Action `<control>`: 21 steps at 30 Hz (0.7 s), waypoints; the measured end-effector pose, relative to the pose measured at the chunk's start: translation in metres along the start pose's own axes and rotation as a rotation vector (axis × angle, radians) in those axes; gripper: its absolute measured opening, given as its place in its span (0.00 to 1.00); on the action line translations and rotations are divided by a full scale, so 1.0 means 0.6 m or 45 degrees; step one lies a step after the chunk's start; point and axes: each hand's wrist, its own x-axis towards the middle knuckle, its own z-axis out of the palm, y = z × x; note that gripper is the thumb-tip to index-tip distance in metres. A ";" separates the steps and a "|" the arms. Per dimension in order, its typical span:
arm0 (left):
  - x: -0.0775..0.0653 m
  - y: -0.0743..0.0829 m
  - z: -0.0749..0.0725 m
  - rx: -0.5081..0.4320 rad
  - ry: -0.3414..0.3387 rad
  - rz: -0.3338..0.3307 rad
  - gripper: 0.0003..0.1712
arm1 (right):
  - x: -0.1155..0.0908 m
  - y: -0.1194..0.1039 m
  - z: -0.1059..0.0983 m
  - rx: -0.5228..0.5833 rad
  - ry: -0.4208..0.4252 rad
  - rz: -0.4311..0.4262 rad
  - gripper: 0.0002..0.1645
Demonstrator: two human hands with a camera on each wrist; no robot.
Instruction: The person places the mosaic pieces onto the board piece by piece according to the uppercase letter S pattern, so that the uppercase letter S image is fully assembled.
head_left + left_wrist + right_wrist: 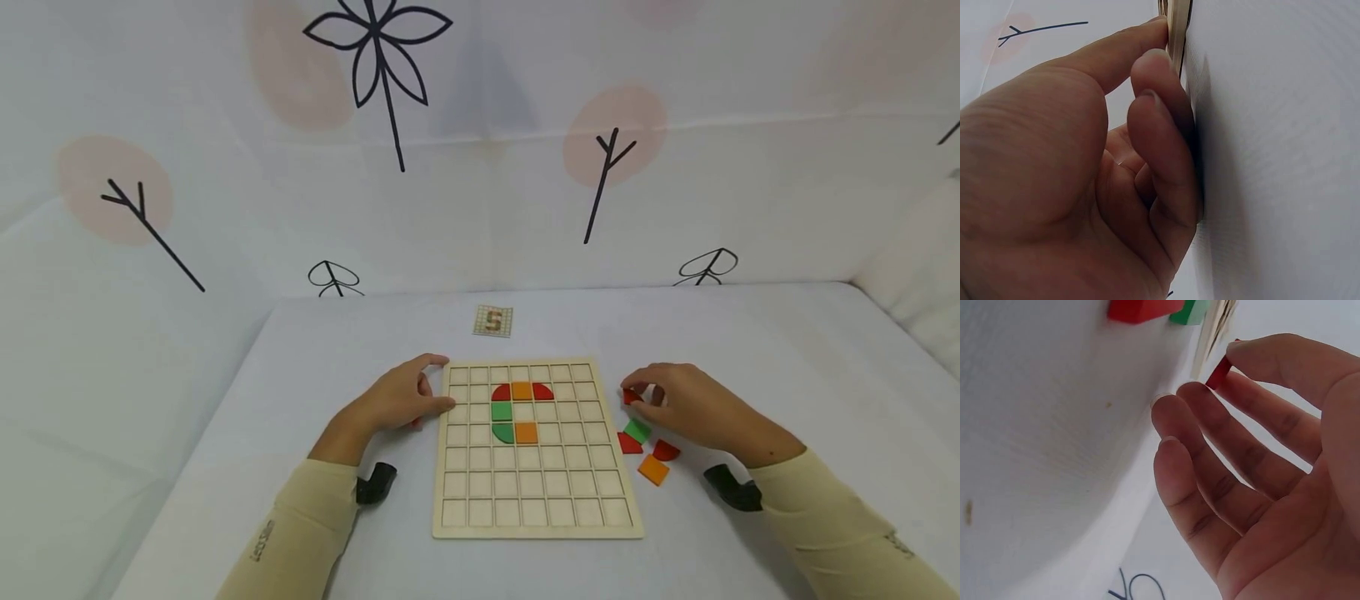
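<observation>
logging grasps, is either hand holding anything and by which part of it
The right hand pinches a red piece by its edges; the left hand only touches the board at its left edge.

the tabletop (750, 358) is plain white and flat. a pale square-gridded board (444, 533) lies flat near its middle. beyond the board's far edge, and apart from it, lies a small card (482, 331) marked with a brownish s shape. by the board's right side sit loose pieces: a red piece (628, 446) near the edge, a green square (637, 431) against it, perhaps overlapping, a rounded red piece (665, 451), and nearest the front an orange square (654, 470).
</observation>
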 end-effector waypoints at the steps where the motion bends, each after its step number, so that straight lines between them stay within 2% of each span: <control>1: 0.000 0.000 0.000 -0.006 0.001 -0.002 0.41 | 0.000 -0.002 0.000 0.006 -0.006 0.011 0.16; 10: 0.007 -0.005 0.006 0.000 -0.003 0.033 0.41 | -0.002 -0.027 0.001 0.030 -0.046 0.012 0.16; 21: 0.006 -0.005 0.002 0.007 0.010 0.016 0.41 | 0.030 -0.087 0.001 -0.049 -0.032 -0.116 0.16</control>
